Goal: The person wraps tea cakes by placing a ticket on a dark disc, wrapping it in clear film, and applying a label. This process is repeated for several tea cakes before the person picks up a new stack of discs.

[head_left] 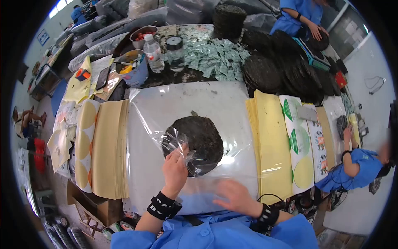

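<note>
A dark round pressed cake [202, 141] lies on the pale work board [232, 99] in the middle of the head view. Clear plastic film [145, 120] is spread over the board and bunches at the cake's left side. My left hand [175, 169] is closed on the gathered film at the cake's lower left edge. My right hand [236, 197] is blurred by motion, near the board's front edge, to the right of the cake's lower edge. Its fingers look spread, with nothing visible in them. Black bands circle both wrists.
Yellow paper stacks [110, 149] [273, 145] and sticker sheets [300, 145] flank the board. Behind it are a bottle [153, 54], a jar [175, 54], a tool bucket [134, 70], green packets [215, 58] and dark cakes [263, 74]. Co-workers [360, 166] are at the right and top right.
</note>
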A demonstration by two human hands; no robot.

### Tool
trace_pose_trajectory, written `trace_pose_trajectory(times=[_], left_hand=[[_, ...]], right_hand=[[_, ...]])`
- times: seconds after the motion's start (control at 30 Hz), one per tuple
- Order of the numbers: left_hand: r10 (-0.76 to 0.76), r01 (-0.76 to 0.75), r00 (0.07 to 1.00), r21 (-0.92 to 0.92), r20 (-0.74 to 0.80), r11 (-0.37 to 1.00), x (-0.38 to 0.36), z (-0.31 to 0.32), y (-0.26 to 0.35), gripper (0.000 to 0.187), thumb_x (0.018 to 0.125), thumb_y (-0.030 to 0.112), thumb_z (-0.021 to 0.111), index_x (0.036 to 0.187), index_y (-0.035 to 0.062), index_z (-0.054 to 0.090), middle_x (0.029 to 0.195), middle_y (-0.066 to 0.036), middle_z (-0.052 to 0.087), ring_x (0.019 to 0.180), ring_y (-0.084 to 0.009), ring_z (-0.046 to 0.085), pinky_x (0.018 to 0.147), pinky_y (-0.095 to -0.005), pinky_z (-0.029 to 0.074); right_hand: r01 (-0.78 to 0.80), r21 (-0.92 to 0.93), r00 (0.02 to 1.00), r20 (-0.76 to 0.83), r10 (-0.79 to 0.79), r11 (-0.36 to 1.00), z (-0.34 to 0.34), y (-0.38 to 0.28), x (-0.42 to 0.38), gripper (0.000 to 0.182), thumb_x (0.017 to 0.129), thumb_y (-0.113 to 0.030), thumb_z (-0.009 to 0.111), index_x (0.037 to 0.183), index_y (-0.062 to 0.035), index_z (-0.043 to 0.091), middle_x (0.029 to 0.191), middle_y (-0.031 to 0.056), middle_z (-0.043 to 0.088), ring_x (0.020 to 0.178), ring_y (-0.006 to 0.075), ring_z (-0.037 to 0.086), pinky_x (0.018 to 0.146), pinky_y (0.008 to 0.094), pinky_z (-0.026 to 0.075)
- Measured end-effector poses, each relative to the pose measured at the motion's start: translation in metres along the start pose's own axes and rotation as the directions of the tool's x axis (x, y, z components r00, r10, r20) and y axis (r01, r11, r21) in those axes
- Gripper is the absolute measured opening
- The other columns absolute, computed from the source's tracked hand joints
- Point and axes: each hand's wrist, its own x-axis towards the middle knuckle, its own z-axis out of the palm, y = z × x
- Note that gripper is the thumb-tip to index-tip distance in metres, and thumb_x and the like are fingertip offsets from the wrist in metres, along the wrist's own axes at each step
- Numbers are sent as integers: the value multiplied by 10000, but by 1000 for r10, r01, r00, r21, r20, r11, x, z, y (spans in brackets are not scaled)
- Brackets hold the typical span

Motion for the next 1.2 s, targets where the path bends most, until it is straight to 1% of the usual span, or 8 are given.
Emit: trace_pose_trajectory(times=[0.17, 0.33, 0.47, 0.6, 0.73, 0.9, 1.0, 1.2], left_hand=[[-31, 32, 999, -63, 7, 997, -8, 7, -5, 508, 752, -105, 557, 1225, 47, 659, 1287, -111, 667, 1211, -281, 616, 1018, -403, 464], [-6, 31, 989, -164, 146, 986, 3, -27, 7, 500, 819, 167, 736, 1274, -9, 624, 1377, -196, 567, 1217, -360, 578, 1007, -422, 470], [37, -15, 990, -156, 138, 988, -4, -3, -14, 756, 659, 339, 879, 1275, -14, 620, 1434, -213, 495, 1223, -381, 556, 1006, -445, 483], [217, -203, 972, 156, -84, 967, 23, -30, 6, 658, 623, 298, 907, 1188, 37, 694, 1354, -236, 537, 1201, -375, 569, 947, -434, 502], [-166, 159, 986, -165, -32, 973, 12, 0, -5, 688, 613, 304, 909, 1222, 88, 676, 1237, -207, 610, 1108, -348, 618, 860, -400, 524], [73, -87, 985, 84, 155, 993, 21, -6, -21, 808, 567, 407, 918, 1264, 125, 622, 1062, -141, 642, 977, -333, 629, 861, -442, 508], [44, -44, 999, -35, 4, 998, 38, -12, -19, 781, 571, 406, 918, 1243, 133, 630, 1110, -166, 629, 979, -343, 628, 864, -448, 503], [5, 5, 968, -37, 253, 999, 71, -33, -16, 745, 525, 403, 941, 1141, 90, 664, 1131, -112, 639, 1042, -328, 612, 966, -446, 450]], right_hand=[[-307, -65, 816, -531, 227, 949, 17, 38, 86, 1048, 797, -561, 747, 1562, -33, 264, 1532, 394, 210, 1452, 531, 189, 1171, 615, 174], [-166, -464, 898, -436, -61, 870, 45, 16, 132, 719, 829, -207, 718, 1489, -105, 453, 1475, 329, 363, 1382, 488, 350, 1108, 621, 309], [-84, 199, 841, -512, 176, 976, 47, 33, 119, 641, 766, -39, 720, 1385, -114, 573, 1194, 193, 589, 1093, 397, 566, 889, 470, 486], [-26, -459, 784, -560, -267, 888, 7, 13, 134, 678, 723, -210, 871, 1297, -33, 556, 1258, 220, 548, 1107, 336, 587, 885, 386, 513], [-305, 169, 781, -520, 347, 937, 30, 23, 137, 774, 705, -286, 896, 1325, 7, 538, 1022, 148, 659, 905, 316, 676, 779, 358, 549], [23, -374, 816, -528, -234, 927, -25, 25, 164, 749, 722, -379, 875, 1325, -41, 586, 999, 162, 667, 904, 313, 669, 787, 386, 540], [-40, 170, 828, -545, 128, 985, -2, 29, 164, 678, 690, -362, 886, 1256, -81, 639, 1010, 161, 671, 912, 322, 666, 796, 402, 537], [238, -125, 879, -393, -268, 963, -32, 38, 198, 478, 694, -306, 865, 1073, -102, 658, 933, 114, 643, 900, 333, 634, 914, 447, 508]])
